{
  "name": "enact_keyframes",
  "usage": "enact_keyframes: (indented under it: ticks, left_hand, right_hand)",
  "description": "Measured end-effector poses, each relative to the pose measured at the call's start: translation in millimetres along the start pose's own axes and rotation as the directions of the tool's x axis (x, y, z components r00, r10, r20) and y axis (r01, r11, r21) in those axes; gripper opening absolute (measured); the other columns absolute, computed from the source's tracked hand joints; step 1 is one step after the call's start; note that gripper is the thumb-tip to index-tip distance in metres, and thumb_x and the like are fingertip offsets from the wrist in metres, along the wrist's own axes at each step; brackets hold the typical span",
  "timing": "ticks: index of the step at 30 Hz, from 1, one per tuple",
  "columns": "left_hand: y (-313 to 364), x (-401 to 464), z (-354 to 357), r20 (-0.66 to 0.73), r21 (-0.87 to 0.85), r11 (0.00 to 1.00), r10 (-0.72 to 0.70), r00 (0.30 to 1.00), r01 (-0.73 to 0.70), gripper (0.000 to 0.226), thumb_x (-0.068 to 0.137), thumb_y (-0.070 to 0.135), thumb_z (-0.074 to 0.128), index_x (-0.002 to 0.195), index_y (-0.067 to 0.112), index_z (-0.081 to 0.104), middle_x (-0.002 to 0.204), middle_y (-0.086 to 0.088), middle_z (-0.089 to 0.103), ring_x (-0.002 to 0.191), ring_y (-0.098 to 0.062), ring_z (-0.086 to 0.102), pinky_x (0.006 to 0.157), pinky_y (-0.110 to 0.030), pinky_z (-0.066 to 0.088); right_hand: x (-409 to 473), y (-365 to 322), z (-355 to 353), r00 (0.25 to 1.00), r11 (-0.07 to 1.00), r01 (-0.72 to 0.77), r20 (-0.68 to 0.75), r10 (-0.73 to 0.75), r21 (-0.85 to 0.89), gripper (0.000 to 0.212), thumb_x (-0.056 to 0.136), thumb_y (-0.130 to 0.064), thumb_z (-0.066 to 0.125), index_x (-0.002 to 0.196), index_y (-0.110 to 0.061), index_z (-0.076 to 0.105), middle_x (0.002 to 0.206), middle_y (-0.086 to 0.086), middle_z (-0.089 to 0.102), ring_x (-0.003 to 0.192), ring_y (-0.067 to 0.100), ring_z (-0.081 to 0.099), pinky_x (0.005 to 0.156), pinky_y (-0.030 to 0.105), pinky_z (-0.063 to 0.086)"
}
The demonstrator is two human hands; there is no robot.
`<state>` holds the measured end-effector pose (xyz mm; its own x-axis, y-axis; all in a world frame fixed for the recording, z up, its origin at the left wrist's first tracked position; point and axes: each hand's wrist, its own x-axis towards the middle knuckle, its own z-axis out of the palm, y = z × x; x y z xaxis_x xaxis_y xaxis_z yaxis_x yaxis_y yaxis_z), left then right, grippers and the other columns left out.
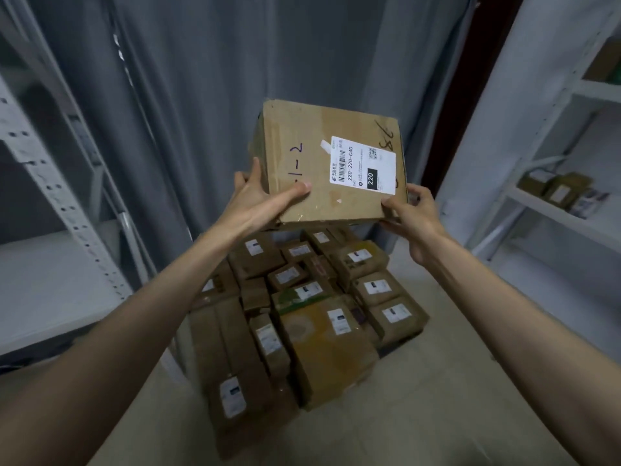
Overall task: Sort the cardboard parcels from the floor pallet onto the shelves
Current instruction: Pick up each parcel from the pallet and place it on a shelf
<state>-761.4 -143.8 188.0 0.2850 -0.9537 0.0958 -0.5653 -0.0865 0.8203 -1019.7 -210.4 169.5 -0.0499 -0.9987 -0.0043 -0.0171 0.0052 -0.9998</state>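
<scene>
you hold the box (331, 163) in both hands, lifted in front of you above the pile (302, 317). your left hand (258, 200) clamps its near left corner, thumb laid flat on the top face and the other fingers wrapped round the left side. your right hand (411, 210) grips the near right corner, thumb on the top edge, fingers curled underneath. the box tilts so its top face looks at you; that face carries a white label (363, 164) printed "220-220-040" toward its right edge, and a handwritten "-1-2" toward its left edge. the pile of labelled parcels lies on the floor (437, 415) below the box, packed close, touching one another. a grey curtain (201, 95) hangs behind everything. the left shelf (50, 183) stands at your left, its perforated upright near your left forearm. the right shelf (554, 210) stands at your right, with a few small parcels (557, 191) on one board toward its far end.
</scene>
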Motion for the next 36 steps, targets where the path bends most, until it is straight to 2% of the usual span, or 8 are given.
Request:
enact_keyframes:
  ticks: [7, 12, 17, 23, 28, 31, 32, 36]
  left_hand:
    - [28, 42, 65, 0.016, -0.001, 1.000, 0.002, 1.000, -0.002, 0.101, 0.075, 0.070, 0.072, 0.156, 0.035, 0.023, 0.144, -0.002, 0.034, 0.131, -0.024, 0.043, 0.113, -0.041, 0.033]
    - [24, 93, 93, 0.028, -0.005, 1.000, 0.016, 0.999, -0.016, 0.086, 0.076, 0.066, 0.074, 0.147, 0.037, 0.035, 0.140, -0.001, 0.041, 0.127, -0.022, 0.045, 0.115, -0.050, 0.036]
    - [19, 166, 125, 0.017, -0.050, 0.999, -0.004, 1.000, 0.005, 0.078, 0.079, 0.063, 0.073, 0.144, 0.032, 0.043, 0.135, -0.001, 0.042, 0.124, -0.023, 0.048, 0.113, -0.052, 0.040]
    - [7, 242, 138, 0.058, -0.197, 0.978, -0.064, 0.996, 0.074, 0.100, 0.053, 0.071, 0.072, 0.139, 0.024, 0.054, 0.135, -0.008, 0.057, 0.120, -0.030, 0.060, 0.106, -0.052, 0.048]
    - [-13, 279, 153, 0.062, -0.254, 0.960, -0.105, 0.993, 0.117, 0.099, 0.060, 0.065, 0.078, 0.144, 0.023, 0.048, 0.142, -0.008, 0.052, 0.125, -0.027, 0.057, 0.106, -0.047, 0.049]
    - [-24, 293, 159, 0.065, -0.278, 0.952, -0.116, 0.991, 0.130, 0.097, 0.064, 0.061, 0.086, 0.144, 0.021, 0.049, 0.142, -0.009, 0.053, 0.123, -0.025, 0.059, 0.105, -0.046, 0.051]
    - [-26, 297, 160, 0.057, -0.283, 0.950, -0.122, 0.991, 0.133, 0.097, 0.063, 0.061, 0.087, 0.144, 0.021, 0.050, 0.141, -0.008, 0.055, 0.122, -0.024, 0.060, 0.104, -0.045, 0.052]
    - [-36, 308, 157, 0.001, -0.290, 0.947, -0.142, 0.990, 0.136, 0.100, 0.060, 0.063, 0.087, 0.142, 0.020, 0.051, 0.138, -0.006, 0.059, 0.118, -0.022, 0.063, 0.102, -0.044, 0.053]
  right_hand:
    - [54, 11, -52, 1.000, 1.000, -0.009, 0.005, 0.009, 0.007, 0.051, 0.095, -0.007, 0.065, 0.137, -0.021, 0.039, 0.123, -0.002, 0.052, 0.093, 0.013, 0.062, 0.067, 0.025, 0.061]
    - [104, 22, -59, 1.000, 1.000, -0.019, 0.014, 0.019, 0.011, 0.052, 0.095, -0.007, 0.065, 0.138, -0.022, 0.040, 0.122, -0.002, 0.053, 0.092, 0.014, 0.062, 0.061, 0.021, 0.059]
    - [175, 27, -56, 1.000, 0.998, -0.007, 0.027, 0.009, -0.062, 0.060, 0.092, -0.004, 0.065, 0.143, -0.021, 0.038, 0.121, -0.002, 0.054, 0.103, 0.016, 0.060, 0.081, 0.029, 0.059]
    - [263, 29, -34, 0.996, 0.994, -0.029, 0.077, 0.037, -0.102, 0.056, 0.091, -0.004, 0.065, 0.139, -0.021, 0.041, 0.115, -0.003, 0.052, 0.102, 0.016, 0.058, 0.087, 0.034, 0.059]
    - [306, 46, -18, 0.993, 0.988, -0.075, 0.079, 0.087, -0.135, 0.050, 0.094, -0.008, 0.065, 0.135, -0.024, 0.041, 0.116, -0.002, 0.053, 0.098, 0.016, 0.061, 0.082, 0.035, 0.062]
    - [325, 51, -12, 0.989, 0.981, -0.122, 0.067, 0.133, -0.152, 0.048, 0.095, -0.016, 0.067, 0.132, -0.028, 0.040, 0.119, 0.002, 0.056, 0.087, 0.014, 0.064, 0.085, 0.045, 0.062]
    - [330, 53, -9, 0.988, 0.981, -0.127, 0.072, 0.138, -0.149, 0.046, 0.095, -0.016, 0.067, 0.131, -0.028, 0.041, 0.116, 0.002, 0.059, 0.083, 0.013, 0.066, 0.082, 0.044, 0.062]
    - [350, 57, 8, 0.989, 0.990, -0.081, 0.111, 0.094, -0.113, 0.043, 0.095, -0.012, 0.065, 0.131, -0.022, 0.042, 0.096, -0.006, 0.059, 0.070, 0.002, 0.071, 0.061, 0.020, 0.059]
